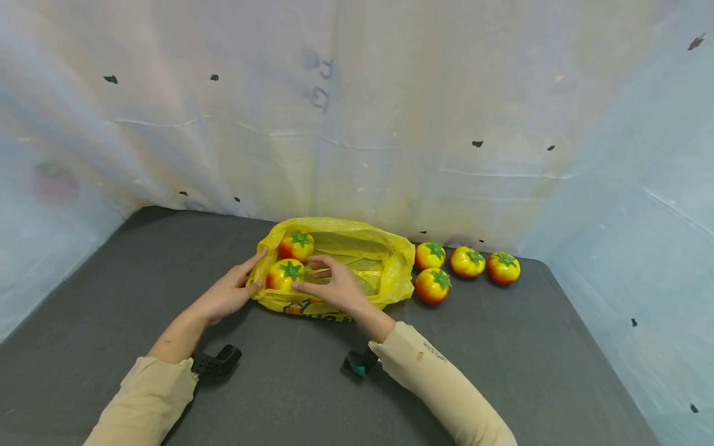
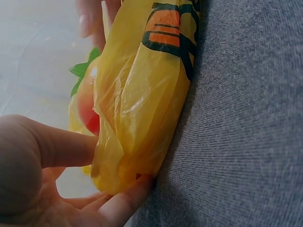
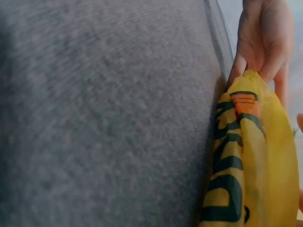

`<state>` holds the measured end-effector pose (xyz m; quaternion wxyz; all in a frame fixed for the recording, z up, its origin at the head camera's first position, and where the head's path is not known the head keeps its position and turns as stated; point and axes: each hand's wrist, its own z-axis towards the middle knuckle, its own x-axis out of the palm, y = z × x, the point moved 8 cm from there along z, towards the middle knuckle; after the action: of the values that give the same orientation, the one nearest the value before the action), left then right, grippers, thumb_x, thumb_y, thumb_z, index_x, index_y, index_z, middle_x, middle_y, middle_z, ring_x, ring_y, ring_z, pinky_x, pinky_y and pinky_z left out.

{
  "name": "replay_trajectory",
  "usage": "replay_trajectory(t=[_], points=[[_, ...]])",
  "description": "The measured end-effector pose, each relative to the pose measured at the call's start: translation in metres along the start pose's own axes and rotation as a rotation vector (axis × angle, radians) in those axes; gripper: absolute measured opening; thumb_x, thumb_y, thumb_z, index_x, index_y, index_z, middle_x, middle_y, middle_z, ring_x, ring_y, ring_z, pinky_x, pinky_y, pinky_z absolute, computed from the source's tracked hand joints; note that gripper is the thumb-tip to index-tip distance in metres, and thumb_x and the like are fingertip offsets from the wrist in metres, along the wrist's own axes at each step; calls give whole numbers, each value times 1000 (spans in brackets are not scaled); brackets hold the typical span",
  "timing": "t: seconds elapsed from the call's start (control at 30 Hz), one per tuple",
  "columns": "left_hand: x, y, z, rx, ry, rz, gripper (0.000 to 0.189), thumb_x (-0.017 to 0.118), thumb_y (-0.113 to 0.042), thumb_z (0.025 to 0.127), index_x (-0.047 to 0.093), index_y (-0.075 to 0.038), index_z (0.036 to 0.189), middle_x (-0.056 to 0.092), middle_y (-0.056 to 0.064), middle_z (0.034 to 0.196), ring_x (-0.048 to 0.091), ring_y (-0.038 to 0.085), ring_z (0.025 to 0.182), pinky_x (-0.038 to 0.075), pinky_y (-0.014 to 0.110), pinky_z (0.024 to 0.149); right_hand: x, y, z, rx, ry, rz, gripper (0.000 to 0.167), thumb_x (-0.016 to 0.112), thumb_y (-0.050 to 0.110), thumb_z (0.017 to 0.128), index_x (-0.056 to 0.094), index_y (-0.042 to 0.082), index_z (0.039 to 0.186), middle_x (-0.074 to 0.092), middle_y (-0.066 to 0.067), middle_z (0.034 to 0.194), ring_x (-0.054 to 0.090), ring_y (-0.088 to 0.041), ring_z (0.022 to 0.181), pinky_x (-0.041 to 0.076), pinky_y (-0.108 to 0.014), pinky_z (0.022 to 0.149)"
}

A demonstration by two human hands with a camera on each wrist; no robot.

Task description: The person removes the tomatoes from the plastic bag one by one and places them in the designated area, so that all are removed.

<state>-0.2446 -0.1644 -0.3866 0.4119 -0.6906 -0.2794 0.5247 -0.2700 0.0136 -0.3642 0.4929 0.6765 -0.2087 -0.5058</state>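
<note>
Dark grey surface, pale hanging sheeting as bkgd. R hand: grip spread, thumb & fingers beside nearer faux tomato; can't tell if touching. L hand: grip pinches L end of yellow plastic bag, thumb one side, fingers t'other. Nearer tomato & farther faux tomato sit in bag's L half, leaf side up. Just R of bag, on surface: 4 more faux tomatoes. All prob. light, firm, maybe slippery (glossy); best held round widest pt, not by leaves. Bag's thin, floppy, prob. easily torn; hold by rim.
</note>
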Motion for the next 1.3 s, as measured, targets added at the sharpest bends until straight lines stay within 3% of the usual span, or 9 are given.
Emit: replay_trajectory(t=[0.47, 1.3], points=[[0, 2, 1, 8, -1, -1, 67, 45, -12, 102, 5, -17, 156, 4, 36, 152, 8, 56, 139, 19, 68, 107, 12, 0, 8, 13, 17, -24, 61, 74, 32, 84, 52, 11, 137, 59, -11, 131, 59, -29, 116, 52, -36, 90], [0, 3, 3, 10, 3, -18, 68, 45, -10, 102, 4, -17, 156, 4, 36, 152, 7, 56, 139, 19, 68, 107, 15, -3, 12, 21, -12, -42, 63, 76, 35, 82, 52, 15, 137, 59, -10, 128, 61, -29, 112, 54, -32, 83]])
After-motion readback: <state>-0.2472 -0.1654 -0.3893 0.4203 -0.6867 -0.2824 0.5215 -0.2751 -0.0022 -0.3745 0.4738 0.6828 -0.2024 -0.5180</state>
